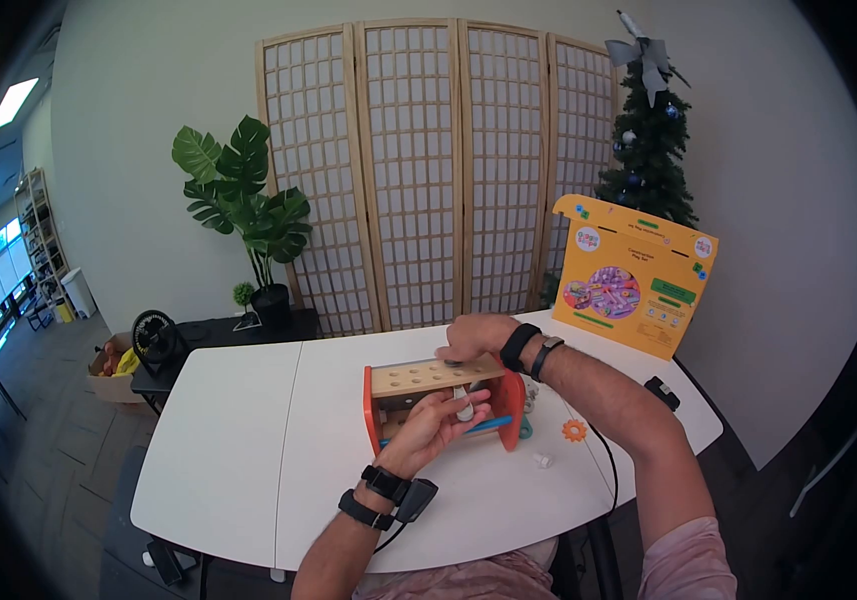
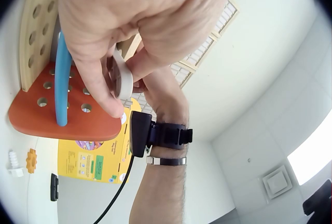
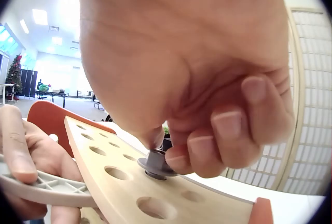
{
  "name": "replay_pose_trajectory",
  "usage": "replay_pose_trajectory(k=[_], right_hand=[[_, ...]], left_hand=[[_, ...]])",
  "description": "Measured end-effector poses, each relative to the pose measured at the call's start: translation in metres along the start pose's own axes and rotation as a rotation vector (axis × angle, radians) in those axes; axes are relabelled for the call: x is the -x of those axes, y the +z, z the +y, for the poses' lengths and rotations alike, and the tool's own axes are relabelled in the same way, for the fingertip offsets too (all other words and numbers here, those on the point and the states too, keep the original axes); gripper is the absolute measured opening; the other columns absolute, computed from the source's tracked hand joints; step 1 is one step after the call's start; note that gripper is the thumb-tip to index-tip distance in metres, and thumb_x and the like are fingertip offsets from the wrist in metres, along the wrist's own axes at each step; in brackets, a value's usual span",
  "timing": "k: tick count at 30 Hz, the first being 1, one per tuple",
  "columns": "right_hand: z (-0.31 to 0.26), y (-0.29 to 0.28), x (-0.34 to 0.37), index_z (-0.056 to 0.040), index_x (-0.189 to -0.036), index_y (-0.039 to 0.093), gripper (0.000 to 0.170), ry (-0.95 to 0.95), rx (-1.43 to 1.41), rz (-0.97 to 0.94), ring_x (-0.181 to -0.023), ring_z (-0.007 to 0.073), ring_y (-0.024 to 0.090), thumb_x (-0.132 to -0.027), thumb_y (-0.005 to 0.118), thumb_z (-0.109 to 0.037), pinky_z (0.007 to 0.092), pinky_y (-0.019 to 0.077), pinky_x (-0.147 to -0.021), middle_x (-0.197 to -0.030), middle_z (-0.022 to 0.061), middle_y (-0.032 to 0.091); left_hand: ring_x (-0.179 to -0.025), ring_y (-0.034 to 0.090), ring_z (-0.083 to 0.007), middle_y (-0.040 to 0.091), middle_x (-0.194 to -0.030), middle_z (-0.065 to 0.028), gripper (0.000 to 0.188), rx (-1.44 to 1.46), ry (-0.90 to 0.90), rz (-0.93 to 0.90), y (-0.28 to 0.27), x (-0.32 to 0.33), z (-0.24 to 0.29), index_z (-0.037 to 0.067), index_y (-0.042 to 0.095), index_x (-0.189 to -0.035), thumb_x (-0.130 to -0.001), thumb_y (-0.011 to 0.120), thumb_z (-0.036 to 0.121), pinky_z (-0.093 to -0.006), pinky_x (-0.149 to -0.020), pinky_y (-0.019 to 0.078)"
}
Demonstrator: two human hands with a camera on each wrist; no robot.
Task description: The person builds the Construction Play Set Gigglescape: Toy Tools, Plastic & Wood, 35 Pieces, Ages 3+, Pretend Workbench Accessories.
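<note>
A toy workbench stands on the table, with a wooden top board (image 1: pixel 419 377) full of round holes, red-orange side panels (image 1: pixel 514 405) and a blue rod (image 1: pixel 494 424) along its front. My right hand (image 1: pixel 479 338) is over the board's right part. Its thumb and fingers pinch a grey plastic bolt (image 3: pixel 156 163), whose flange sits at one of the holes. In front of the bench, my left hand (image 1: pixel 429 425) holds a light grey plastic toy wrench (image 3: pixel 52 185) with a latticed handle. The wrench's far end reaches the board's edge in the right wrist view.
On the white table (image 1: pixel 219 450), an orange gear (image 1: pixel 574 430) and a white screw (image 1: pixel 544 461) lie right of the bench. A teal piece (image 1: pixel 526 428) lies against its right side. A yellow box (image 1: pixel 629 275) stands behind, near a small black object (image 1: pixel 661 392). A black cable (image 1: pixel 611 465) crosses the right side.
</note>
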State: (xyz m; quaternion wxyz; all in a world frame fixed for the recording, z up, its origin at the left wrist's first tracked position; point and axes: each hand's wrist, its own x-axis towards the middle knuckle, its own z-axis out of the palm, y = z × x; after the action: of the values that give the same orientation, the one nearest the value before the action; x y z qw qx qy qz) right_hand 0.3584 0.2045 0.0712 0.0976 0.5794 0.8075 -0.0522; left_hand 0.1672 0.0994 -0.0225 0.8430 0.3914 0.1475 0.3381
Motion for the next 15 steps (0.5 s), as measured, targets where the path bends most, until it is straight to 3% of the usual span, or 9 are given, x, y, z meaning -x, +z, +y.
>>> replay_pose_trajectory(k=[4, 7, 10, 12, 15], right_hand=[[-0.008, -0.009, 0.007, -0.0014, -0.123, 0.082, 0.074, 0.054, -0.02, 0.002, -0.112, 0.0434, 0.077, -0.101, 0.051, -0.065, 0.0529, 0.0579, -0.103, -0.119, 0.0259, 0.081], [0.002, -0.002, -0.004, -0.0005, -0.125, 0.081, 0.074, -0.047, -0.038, -0.073, -0.112, 0.043, 0.077, -0.1, 0.052, -0.064, 0.0527, 0.0579, -0.101, -0.121, 0.0263, 0.08], [-0.004, -0.005, 0.004, 0.002, -0.117, 0.083, 0.073, 0.038, -0.021, -0.052, -0.106, 0.0419, 0.077, -0.1, 0.053, -0.063, 0.053, 0.0578, -0.097, -0.113, 0.0246, 0.082], [-0.004, -0.006, 0.008, 0.0026, -0.104, 0.084, 0.073, -0.029, -0.08, 0.021, -0.096, 0.0402, 0.077, -0.099, 0.053, -0.063, 0.0529, 0.0579, -0.092, -0.098, 0.0213, 0.081], [0.009, 0.006, -0.009, 0.0015, -0.099, 0.084, 0.074, -0.061, -0.019, -0.049, -0.093, 0.04, 0.077, -0.099, 0.052, -0.065, 0.0527, 0.058, -0.091, -0.094, 0.0205, 0.081]], left_hand=[[-0.124, 0.073, -0.0236, 0.063, -0.152, -0.0235, 0.037, 0.001, -0.001, 0.003, 0.001, 0.001, 0.0, -0.008, 0.049, -0.148, -0.115, 0.058, 0.007, -0.0323, -0.11, 0.0643], [-0.125, 0.073, -0.0236, 0.063, -0.152, -0.0234, 0.037, 0.003, -0.012, 0.008, -0.001, 0.0, 0.0, -0.008, 0.048, -0.148, -0.115, 0.058, 0.006, -0.0325, -0.111, 0.0638], [-0.125, 0.072, -0.0236, 0.063, -0.152, -0.0235, 0.037, -0.002, -0.006, -0.008, -0.002, -0.001, 0.0, -0.007, 0.048, -0.149, -0.115, 0.058, 0.006, -0.0324, -0.111, 0.0636], [-0.126, 0.072, -0.0235, 0.063, -0.152, -0.0232, 0.04, 0.0, -0.012, 0.002, 0.0, 0.001, 0.0, -0.008, 0.047, -0.151, -0.115, 0.058, 0.006, -0.0322, -0.111, 0.0635], [-0.126, 0.072, -0.0237, 0.062, -0.153, -0.0232, 0.041, 0.002, -0.018, 0.008, 0.001, 0.001, 0.001, -0.008, 0.046, -0.152, -0.115, 0.058, 0.005, -0.0322, -0.111, 0.0635]])
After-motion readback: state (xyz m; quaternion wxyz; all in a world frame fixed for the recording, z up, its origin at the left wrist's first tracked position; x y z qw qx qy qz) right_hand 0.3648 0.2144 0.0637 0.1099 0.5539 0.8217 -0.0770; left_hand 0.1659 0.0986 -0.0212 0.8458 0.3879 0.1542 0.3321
